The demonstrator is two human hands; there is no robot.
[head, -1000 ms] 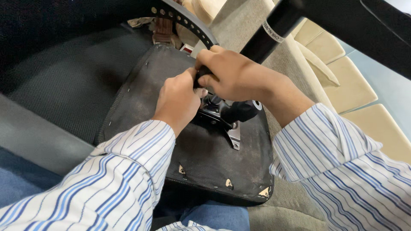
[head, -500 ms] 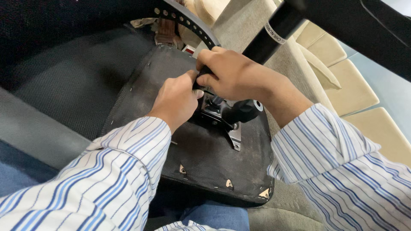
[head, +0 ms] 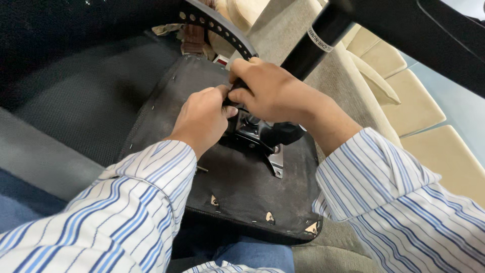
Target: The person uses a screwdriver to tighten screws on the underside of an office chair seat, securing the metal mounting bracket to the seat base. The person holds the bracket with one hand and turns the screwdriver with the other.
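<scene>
An upturned office chair seat (head: 242, 187) lies on my lap, its black stapled underside facing up. A black metal tilt mechanism (head: 262, 137) is bolted to its middle. My left hand (head: 201, 119) is closed around a part at the mechanism's left side. My right hand (head: 267, 92) grips a black lever or knob just above it, fingers curled tight. The two hands touch. What they hold is mostly hidden by the fingers.
The chair's black gas column (head: 309, 46) runs up to the right toward the base arms (head: 434, 40). A black mesh backrest (head: 76, 96) lies at left, with a perforated bracket (head: 217, 26) above. Beige sofa cushions (head: 419, 106) sit at right.
Both hands have shifted slightly left and down on the mechanism, keeping their grip. The view has moved a little.
</scene>
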